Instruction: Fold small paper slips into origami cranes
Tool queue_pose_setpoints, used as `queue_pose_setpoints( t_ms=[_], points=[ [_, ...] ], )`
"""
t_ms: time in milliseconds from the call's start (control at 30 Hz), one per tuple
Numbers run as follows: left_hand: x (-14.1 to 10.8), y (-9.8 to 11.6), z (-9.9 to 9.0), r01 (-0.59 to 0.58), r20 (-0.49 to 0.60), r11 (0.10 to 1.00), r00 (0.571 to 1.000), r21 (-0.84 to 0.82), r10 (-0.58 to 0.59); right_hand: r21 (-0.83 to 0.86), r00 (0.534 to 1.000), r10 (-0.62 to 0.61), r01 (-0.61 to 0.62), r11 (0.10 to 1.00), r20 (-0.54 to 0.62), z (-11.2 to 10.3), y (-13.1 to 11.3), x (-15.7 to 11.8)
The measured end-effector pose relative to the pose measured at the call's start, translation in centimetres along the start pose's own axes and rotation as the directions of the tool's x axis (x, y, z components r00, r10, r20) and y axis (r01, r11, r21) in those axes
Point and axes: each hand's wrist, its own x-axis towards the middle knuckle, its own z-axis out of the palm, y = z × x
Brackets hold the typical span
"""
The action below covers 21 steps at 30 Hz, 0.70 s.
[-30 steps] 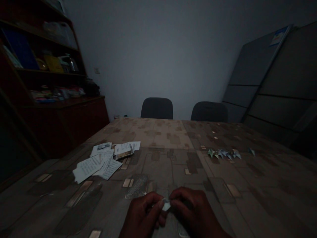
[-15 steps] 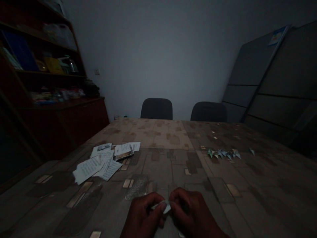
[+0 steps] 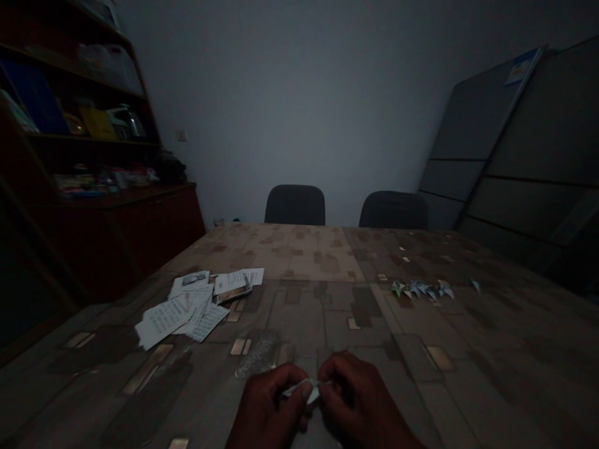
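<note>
Near the bottom centre, my left hand [image 3: 274, 402] pinches a small folded piece of pale paper [image 3: 313, 393] between thumb and fingers. My right hand [image 3: 358, 393] grips the same paper from its right side, its fingertips close to those of the left. The finer folds of the paper are too dark and small to tell. Several small folded paper pieces [image 3: 423, 289] stand in a row on the table to the right, with one more [image 3: 475, 285] apart from them. Printed paper sheets [image 3: 163, 321] lie loosely overlapped at the left.
A patterned cloth covers the table [image 3: 299, 249]. Two dark chairs [image 3: 294, 204] stand behind its far edge, before a plain wall. Shelves and a cabinet [image 3: 159, 218] with various items are at the left, and grey panels [image 3: 463, 125] at the right.
Both hands stay almost in place, with the paper still between them and only slight shifts of the fingers. The whole view has moved very slightly.
</note>
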Motion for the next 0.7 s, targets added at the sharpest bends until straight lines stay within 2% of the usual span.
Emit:
queue_pose_setpoints(
  t_ms=[100,167,300,400,467,533,600,700],
  points=[
    [0.0,-0.2,0.1,0.002,0.01,1.0,1.0,-0.007,-0.002,-0.011,1.0,0.007,-0.007,1.0,-0.007,0.6,0.2,0.0],
    [0.1,-0.3,0.2,0.045,0.012,0.998,0.999,-0.035,-0.045,0.004,0.999,0.046,-0.046,0.999,-0.007,0.8,0.5,0.0],
    [0.6,-0.4,0.0,0.158,-0.028,0.982,0.986,-0.102,-0.162,0.097,0.981,0.192,-0.188,0.977,-0.034,0.2,1.1,0.6],
    [0.8,-0.3,-0.2,0.189,-0.058,0.968,0.978,-0.167,-0.201,0.184,0.961,0.266,-0.248,0.951,-0.081,-0.5,1.1,0.8],
    [0.7,-0.2,-0.2,0.191,-0.055,0.964,0.977,-0.184,-0.204,0.293,0.967,0.254,-0.236,0.927,-0.023,-0.7,0.8,0.8],
    [0.5,-0.1,0.0,0.178,-0.048,0.967,0.981,-0.182,-0.189,0.332,0.973,0.224,-0.23,0.915,0.057,-0.4,0.4,0.5],
    [0.2,0.1,0.2,0.153,-0.043,0.975,0.986,-0.163,-0.162,0.301,0.975,0.203,-0.223,0.927,0.095,0.0,-0.1,0.3],
    [-0.1,0.4,0.4,0.125,-0.042,0.985,0.991,-0.116,-0.131,0.236,0.985,0.161,-0.171,0.957,0.063,0.5,-0.3,0.1]
  ],
)
